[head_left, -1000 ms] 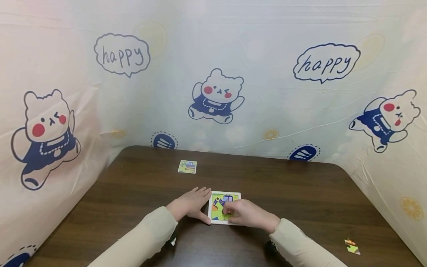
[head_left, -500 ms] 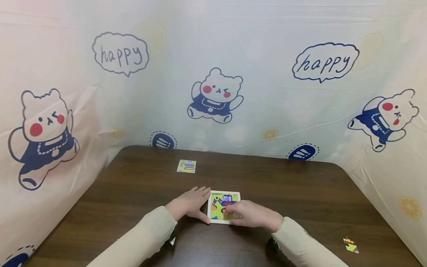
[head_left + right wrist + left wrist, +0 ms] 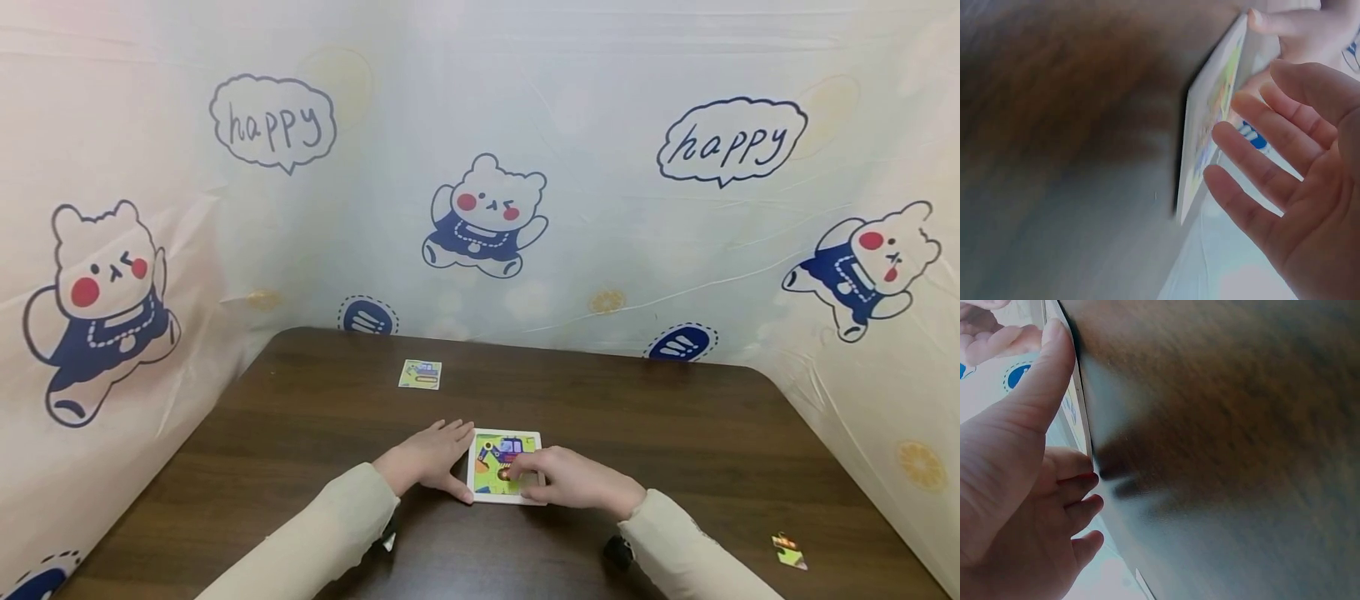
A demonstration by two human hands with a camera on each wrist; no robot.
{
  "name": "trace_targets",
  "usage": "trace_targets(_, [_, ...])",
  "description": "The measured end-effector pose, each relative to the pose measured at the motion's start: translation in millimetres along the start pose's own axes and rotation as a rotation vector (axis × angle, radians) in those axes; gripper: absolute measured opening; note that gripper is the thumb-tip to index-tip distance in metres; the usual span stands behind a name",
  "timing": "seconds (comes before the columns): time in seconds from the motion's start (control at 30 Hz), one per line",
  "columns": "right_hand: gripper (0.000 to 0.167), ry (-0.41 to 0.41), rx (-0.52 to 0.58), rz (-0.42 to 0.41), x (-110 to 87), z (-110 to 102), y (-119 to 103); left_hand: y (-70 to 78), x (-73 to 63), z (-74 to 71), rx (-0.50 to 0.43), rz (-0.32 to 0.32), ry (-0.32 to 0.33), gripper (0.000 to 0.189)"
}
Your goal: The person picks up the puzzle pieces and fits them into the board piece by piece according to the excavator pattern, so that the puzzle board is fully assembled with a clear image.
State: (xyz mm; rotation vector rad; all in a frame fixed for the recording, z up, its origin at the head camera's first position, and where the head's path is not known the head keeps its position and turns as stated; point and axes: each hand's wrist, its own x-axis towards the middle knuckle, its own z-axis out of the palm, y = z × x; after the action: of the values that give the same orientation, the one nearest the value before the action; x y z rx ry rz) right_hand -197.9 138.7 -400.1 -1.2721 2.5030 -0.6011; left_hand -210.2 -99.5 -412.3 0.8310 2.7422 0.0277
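A square jigsaw puzzle [image 3: 492,482] in a white frame lies on the table, its picture a blue excavator on green. My left hand [image 3: 435,457] rests along the frame's left side, fingers straight, thumb at the near left corner. In the left wrist view, the thumb [image 3: 1054,369] lies against the frame's edge. My right hand [image 3: 573,479] is over the puzzle's right part and hides some of the picture. The right wrist view shows its fingers [image 3: 1260,159] spread and slightly bent, the tips at the puzzle's face, with nothing held.
A loose puzzle piece [image 3: 789,552] lies at the right of the dark wooden table [image 3: 637,417]. Farther back, left of centre, is a small square card [image 3: 420,374] with a similar excavator picture. A printed cloth [image 3: 600,208] surrounds the table's back and sides.
My right hand has shifted a little to the right and its fingers have loosened, uncovering more of the excavator and its wheel. The left hand has stayed at the frame's left edge.
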Motion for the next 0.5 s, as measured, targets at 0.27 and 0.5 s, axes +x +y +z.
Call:
trace_targets(0.27, [0.018,0.079,0.033,0.116,-25.7,-12,17,0.0,-0.8,1.0,-0.006,0.001,0.006,0.099])
trace_targets(0.5, [0.021,0.201,0.031,0.17,-63.1,-22,39,-1.0,-0.1,1.3,-0.011,0.0,0.006,0.098])
